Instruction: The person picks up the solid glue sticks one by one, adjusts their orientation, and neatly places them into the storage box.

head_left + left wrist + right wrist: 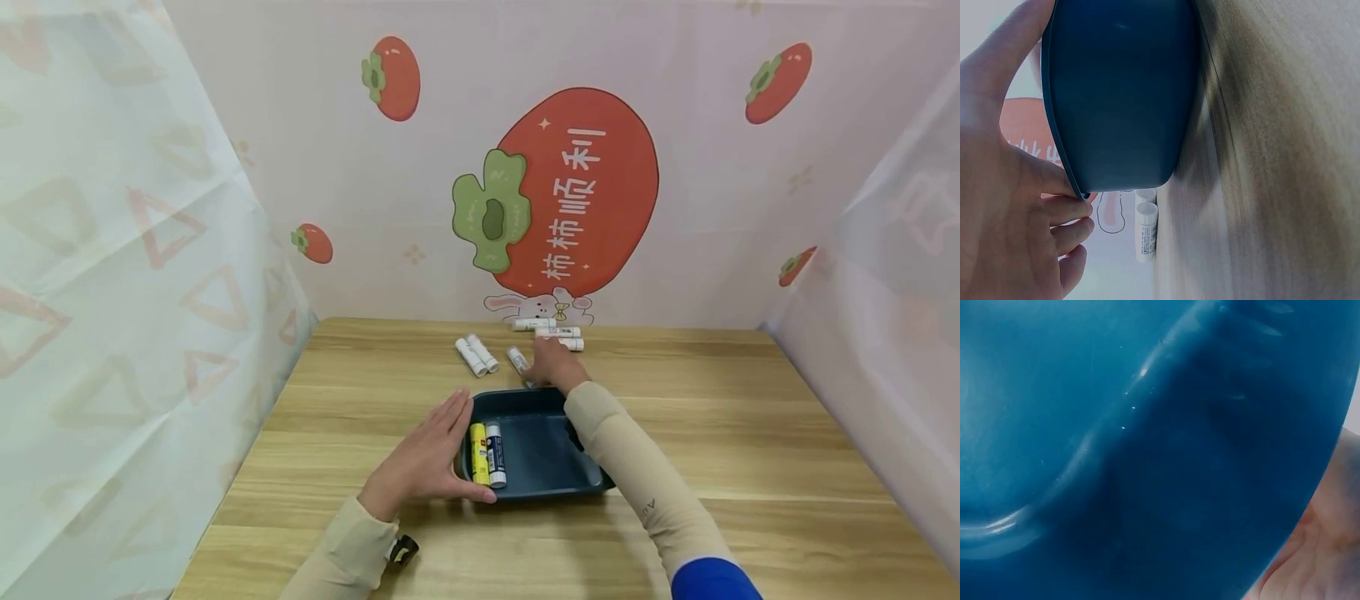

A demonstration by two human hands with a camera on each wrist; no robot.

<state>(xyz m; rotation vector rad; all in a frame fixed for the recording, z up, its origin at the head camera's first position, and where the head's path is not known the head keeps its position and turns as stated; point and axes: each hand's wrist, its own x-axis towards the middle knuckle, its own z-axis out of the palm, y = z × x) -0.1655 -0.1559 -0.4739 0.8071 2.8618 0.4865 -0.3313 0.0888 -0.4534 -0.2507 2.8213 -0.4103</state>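
Note:
A dark blue tray (543,450) stands on the table. My left hand (427,454) grips its left end, thumb along the front rim and fingers by the back corner; the left wrist view shows fingertips against the rim. Inside, a yellow glue stick (480,454) and a navy one with white ends (496,455) lie side by side at the left. Beyond the back rim, my right hand (555,365) is low beside a white glue stick (516,358), the thumb overlapping its near end. Its fingertips are partly hidden. The right wrist view shows mostly tray wall.
Two white sticks (476,355) lie together behind the tray's left part. More white sticks (535,323) lie near the table's back edge, by the right hand. A patterned cloth (697,208) hangs behind the wooden table (720,450) and along both sides.

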